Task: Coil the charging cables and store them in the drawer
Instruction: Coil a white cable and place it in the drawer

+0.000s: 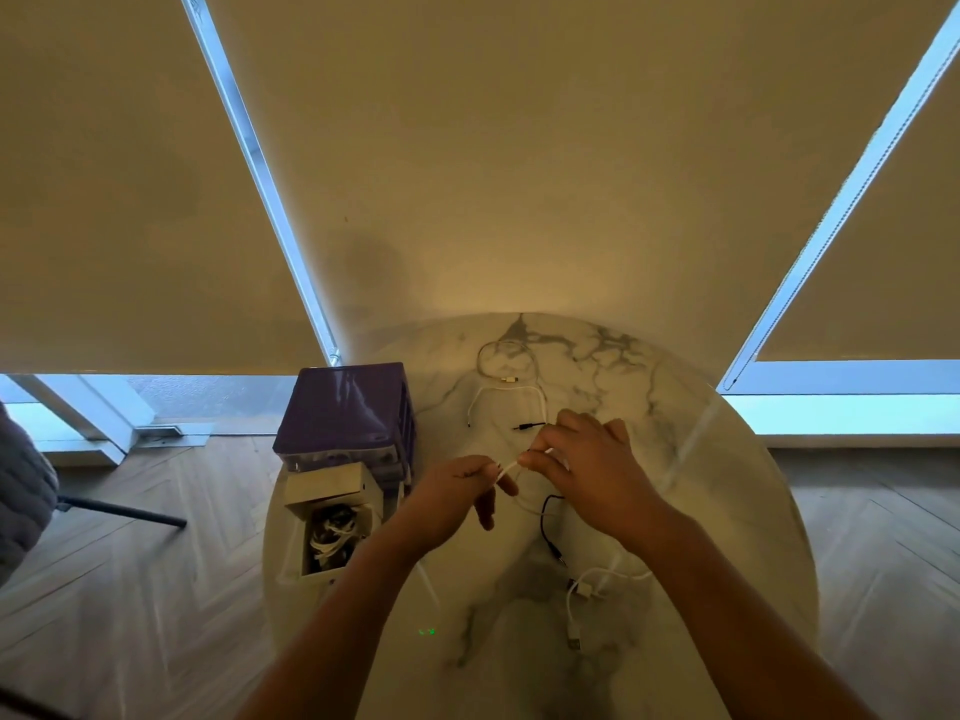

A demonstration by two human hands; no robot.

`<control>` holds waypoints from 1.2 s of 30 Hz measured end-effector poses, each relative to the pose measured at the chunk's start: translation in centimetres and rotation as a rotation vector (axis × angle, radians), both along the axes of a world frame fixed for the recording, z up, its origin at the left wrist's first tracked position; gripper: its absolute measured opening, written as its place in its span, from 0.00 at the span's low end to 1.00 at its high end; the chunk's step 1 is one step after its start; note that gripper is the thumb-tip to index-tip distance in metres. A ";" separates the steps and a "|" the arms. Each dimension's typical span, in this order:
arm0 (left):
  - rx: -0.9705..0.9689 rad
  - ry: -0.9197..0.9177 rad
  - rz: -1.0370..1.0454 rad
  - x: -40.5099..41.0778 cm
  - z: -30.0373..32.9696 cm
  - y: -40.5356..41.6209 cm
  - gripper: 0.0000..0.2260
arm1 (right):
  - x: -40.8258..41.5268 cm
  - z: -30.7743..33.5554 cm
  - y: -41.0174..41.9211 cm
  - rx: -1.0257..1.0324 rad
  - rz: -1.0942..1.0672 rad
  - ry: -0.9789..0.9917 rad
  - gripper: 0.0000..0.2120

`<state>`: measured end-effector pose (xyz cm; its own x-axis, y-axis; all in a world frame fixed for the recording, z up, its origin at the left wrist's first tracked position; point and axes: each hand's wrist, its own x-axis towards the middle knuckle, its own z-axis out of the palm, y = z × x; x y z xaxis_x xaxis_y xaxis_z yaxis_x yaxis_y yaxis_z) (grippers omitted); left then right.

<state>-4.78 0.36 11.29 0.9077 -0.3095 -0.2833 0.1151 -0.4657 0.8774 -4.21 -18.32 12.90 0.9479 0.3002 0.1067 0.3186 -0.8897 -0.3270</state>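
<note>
Round marble table (727,485), both hands pinching white cable (508,469), drawer (332,532) open at left edge

A round marble worktop (727,511) is seen at lower centre, on which a purple drawer unit (345,407) at left, white cables (511,402) above centre and a black cable (548,527) are laid.

place: a home living or dining room
table: round marble-look table (727,459)
floor: herringbone wood floor (156,589)
windows: tall windows (857,407) with beige roller blinds (519,148) drawn down
</note>
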 end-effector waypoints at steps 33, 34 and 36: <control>-0.573 0.287 0.329 -0.6 1.9 -2.1 0.25 | -2.8 -2.7 3.2 0.485 -0.185 -0.002 0.12; -0.556 0.273 0.320 -0.6 1.9 -2.1 0.24 | -2.9 -2.6 3.3 0.471 -0.203 0.013 0.13; -0.535 0.245 0.295 -0.5 1.8 -2.2 0.21 | -3.1 -2.5 3.5 0.447 -0.244 0.060 0.14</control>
<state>-5.27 -1.81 13.07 0.9048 -0.2128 -0.3689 0.3972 0.1091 0.9112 -7.26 -14.80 10.41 0.9931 0.0067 0.1171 0.0878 -0.7048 -0.7039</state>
